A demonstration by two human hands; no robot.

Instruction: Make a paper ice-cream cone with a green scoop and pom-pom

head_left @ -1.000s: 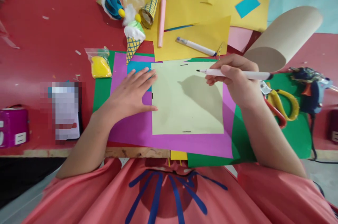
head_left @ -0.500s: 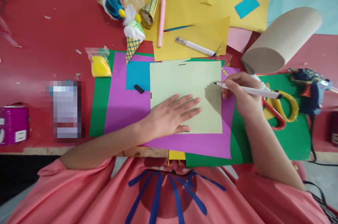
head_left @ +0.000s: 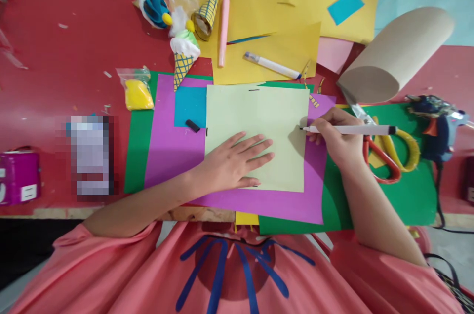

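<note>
My left hand (head_left: 239, 162) lies flat with fingers spread on a pale green sheet of paper (head_left: 255, 111). Short black marks show on the sheet at its top, left and bottom edges. In my right hand (head_left: 338, 138) is a white marker (head_left: 366, 130), its black tip at the sheet's right edge. A black marker cap (head_left: 192, 126) rests on a blue paper piece (head_left: 187, 101) left of the sheet. Beneath these lies a purple sheet (head_left: 174, 166), itself on a green sheet (head_left: 388, 205).
Scissors (head_left: 381, 171) lie by my right wrist, under a cardboard tube (head_left: 400, 57). Farther right is a glue gun (head_left: 442, 131). A second marker (head_left: 274, 65) and pink stick (head_left: 223, 32) lie on yellow paper (head_left: 266, 3). Ice cream cone crafts (head_left: 184, 62) and a yellow clay bag (head_left: 138, 94) sit left.
The pale green sheet has turned slightly clockwise and shifted left, with my left hand flat on it. The marker's tip has dropped a little to the sheet's right edge.
</note>
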